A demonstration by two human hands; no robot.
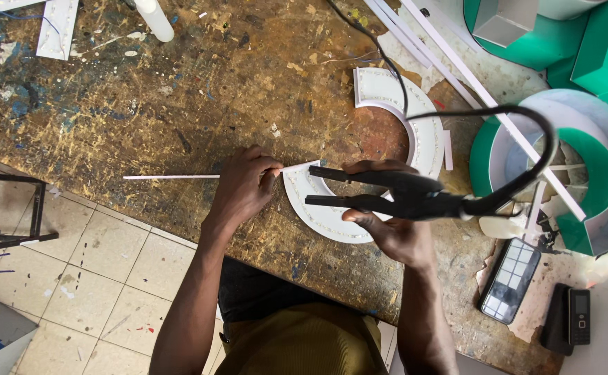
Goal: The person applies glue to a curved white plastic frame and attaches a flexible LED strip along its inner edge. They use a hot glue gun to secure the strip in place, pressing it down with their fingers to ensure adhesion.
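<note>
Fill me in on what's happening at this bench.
A person stands at a paint-spattered workbench. The left hand pinches a thin white strip lying flat on the bench, its end reaching a curved white piece. The right hand holds a black two-pronged tool over that piece; the cable loops off to the right. A second curved white piece lies just beyond, and two phones sit at the right.

On the paint-stained bench [179, 104], the left hand [243, 186] pinches a thin white strip [172, 176] against a curved white piece [318, 208]. The right hand [394, 222] holds a black two-pronged tool [387, 194], its cable [526, 139] looping rightward.
</note>
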